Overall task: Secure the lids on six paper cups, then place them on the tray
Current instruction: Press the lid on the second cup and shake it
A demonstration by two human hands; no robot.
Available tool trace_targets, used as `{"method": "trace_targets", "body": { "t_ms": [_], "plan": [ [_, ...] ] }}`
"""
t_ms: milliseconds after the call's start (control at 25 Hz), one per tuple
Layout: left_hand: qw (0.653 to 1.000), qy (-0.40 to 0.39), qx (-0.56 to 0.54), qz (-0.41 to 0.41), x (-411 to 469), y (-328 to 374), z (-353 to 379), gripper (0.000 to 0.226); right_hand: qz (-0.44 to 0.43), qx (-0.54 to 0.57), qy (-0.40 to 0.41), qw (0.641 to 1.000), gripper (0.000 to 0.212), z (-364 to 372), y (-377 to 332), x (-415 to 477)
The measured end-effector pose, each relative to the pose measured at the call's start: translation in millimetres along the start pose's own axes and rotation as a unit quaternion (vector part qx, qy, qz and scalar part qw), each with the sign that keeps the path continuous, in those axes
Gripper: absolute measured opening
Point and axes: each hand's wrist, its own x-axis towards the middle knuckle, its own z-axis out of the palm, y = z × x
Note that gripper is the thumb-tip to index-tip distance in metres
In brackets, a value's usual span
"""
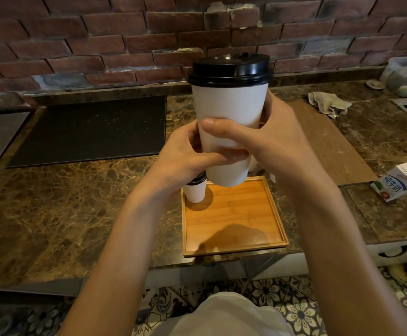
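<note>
Both the left hand (185, 154) and right hand (277, 146) grip an upright white paper cup (231, 110) wearing a black lid (230, 69).

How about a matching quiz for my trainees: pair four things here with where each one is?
Things: 1 raised cup; 2 second cup; 3 milk carton; 4 cloth.
Places: A lying on the counter, right side; B far left corner of the tray; C gripped by left hand and right hand; D beside the board's far end.
Pairs: 1-C, 2-B, 3-A, 4-D.
</note>
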Motion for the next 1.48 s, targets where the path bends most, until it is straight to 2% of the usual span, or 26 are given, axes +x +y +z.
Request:
{"method": "trace_targets", "body": {
  "t_ms": [200, 440, 600, 800, 1080, 1480],
  "plan": [
    [0.999, -0.035, -0.025, -0.019, -1, -2, -3, 0.054, 0.015, 0.056, -0.060, 0.997, 0.060, -4, 6, 2],
    [0.999, -0.025, -0.018, -0.025, -3, -6, -2, 0.055, 0.018, 0.029, -0.096, 0.995, 0.061, -6, 7, 5],
    [1.000, 0.005, -0.016, -0.013, -1, -6, 1, 0.053, 0.015, 0.002, -0.058, 0.998, 0.067, -1, 4, 5],
    [0.999, 0.052, 0.015, -0.003, 2, -4, 5, 0.064, 0.012, -0.024, -0.001, 1.000, 0.071, 4, -1, 4],
    [0.993, 0.105, 0.051, -0.017, 5, -10, 14, 0.052, 0.013, -0.036, 0.054, 0.998, 0.078, 13, 4, 4],
    [0.996, 0.063, 0.058, 0.007, 3, -2, 12, 0.042, 0.010, 0.009, 0.060, 0.998, 0.065, 6, 4, 3]
  ]
}}
